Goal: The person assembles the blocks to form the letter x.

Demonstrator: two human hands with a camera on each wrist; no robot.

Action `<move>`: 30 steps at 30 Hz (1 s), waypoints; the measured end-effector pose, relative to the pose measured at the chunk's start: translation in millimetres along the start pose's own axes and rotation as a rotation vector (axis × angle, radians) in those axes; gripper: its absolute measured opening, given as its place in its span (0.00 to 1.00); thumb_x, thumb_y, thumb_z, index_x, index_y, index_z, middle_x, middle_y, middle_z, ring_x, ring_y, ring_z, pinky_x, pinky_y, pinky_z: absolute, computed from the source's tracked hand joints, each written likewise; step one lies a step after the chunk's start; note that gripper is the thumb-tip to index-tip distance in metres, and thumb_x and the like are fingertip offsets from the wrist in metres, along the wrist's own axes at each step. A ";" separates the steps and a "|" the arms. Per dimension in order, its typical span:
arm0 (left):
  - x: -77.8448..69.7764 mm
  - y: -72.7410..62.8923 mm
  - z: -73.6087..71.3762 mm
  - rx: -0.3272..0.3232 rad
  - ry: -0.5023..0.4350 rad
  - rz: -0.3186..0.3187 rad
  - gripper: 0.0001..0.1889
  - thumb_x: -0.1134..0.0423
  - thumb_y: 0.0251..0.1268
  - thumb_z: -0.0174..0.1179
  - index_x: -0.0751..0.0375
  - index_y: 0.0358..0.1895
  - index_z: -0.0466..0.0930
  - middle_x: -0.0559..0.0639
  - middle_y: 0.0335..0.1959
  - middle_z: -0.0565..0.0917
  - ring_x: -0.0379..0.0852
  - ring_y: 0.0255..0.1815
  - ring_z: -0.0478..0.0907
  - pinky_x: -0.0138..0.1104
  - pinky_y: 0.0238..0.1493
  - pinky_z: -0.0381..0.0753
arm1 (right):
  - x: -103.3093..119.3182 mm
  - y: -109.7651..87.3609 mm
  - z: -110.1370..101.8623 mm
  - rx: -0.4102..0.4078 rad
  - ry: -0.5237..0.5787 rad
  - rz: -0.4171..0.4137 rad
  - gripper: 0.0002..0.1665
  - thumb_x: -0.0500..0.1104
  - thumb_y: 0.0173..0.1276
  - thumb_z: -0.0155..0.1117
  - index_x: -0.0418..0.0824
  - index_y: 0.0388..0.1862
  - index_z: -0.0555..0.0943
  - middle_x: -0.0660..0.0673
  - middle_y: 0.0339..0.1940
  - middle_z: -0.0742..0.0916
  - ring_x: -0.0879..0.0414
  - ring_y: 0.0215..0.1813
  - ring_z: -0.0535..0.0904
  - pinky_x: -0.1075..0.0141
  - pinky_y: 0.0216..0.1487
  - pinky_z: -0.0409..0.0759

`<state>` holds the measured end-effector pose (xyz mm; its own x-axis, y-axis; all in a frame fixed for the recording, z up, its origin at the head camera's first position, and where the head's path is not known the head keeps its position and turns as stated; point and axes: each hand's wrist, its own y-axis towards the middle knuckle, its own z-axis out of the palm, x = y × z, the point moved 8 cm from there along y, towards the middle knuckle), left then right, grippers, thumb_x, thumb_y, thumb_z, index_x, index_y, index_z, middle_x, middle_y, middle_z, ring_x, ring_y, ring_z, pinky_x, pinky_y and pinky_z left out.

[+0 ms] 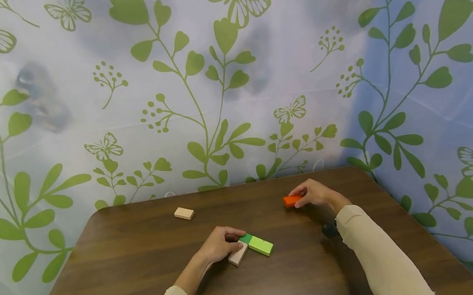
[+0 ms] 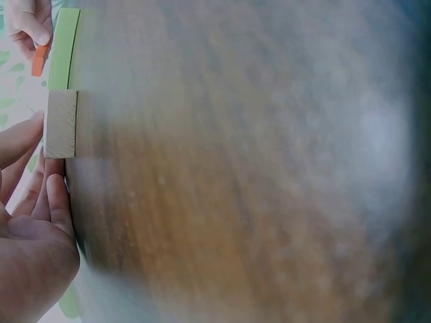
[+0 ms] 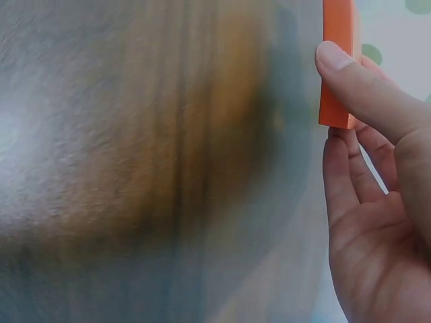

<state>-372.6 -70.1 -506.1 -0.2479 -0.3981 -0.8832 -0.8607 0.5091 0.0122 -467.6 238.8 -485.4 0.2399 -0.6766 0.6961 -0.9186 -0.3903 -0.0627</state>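
Note:
In the head view my left hand (image 1: 220,244) is at a small group of blocks near the table's middle. Its thumb and fingers hold the pale wooden block (image 1: 239,254), also seen end-on as a wooden block (image 2: 61,124) in the left wrist view. A dark green block (image 1: 246,238), partly covered by the fingers, and a lime green block (image 1: 261,246) lie against it. Farther back on the right, my right hand (image 1: 314,192) pinches an orange block (image 1: 291,200). The right wrist view shows the thumb flat on the orange block (image 3: 337,101), fingers behind and under it.
Another pale wooden block (image 1: 184,213) lies apart at the back left of the brown wooden table (image 1: 143,261). Behind the table's back edge hangs a cloth (image 1: 206,96) printed with green leaves and butterflies, continuing along the right side.

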 end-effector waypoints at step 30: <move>-1.5 -2.0 -0.6 -0.007 0.012 -0.004 0.15 0.74 0.64 0.69 0.65 0.54 0.88 0.52 0.46 0.86 0.50 0.48 0.79 0.45 0.52 0.77 | 79.3 17.8 15.8 0.128 -0.177 -0.138 0.19 0.36 0.57 0.83 0.39 0.48 0.90 0.49 0.42 0.88 0.54 0.44 0.81 0.56 0.51 0.81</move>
<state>-370.7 -71.0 -504.5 -0.2493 -0.4093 -0.8777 -0.8647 0.5022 0.0114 -460.0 168.4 -442.6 0.4219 -0.7057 0.5692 -0.8287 -0.5548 -0.0736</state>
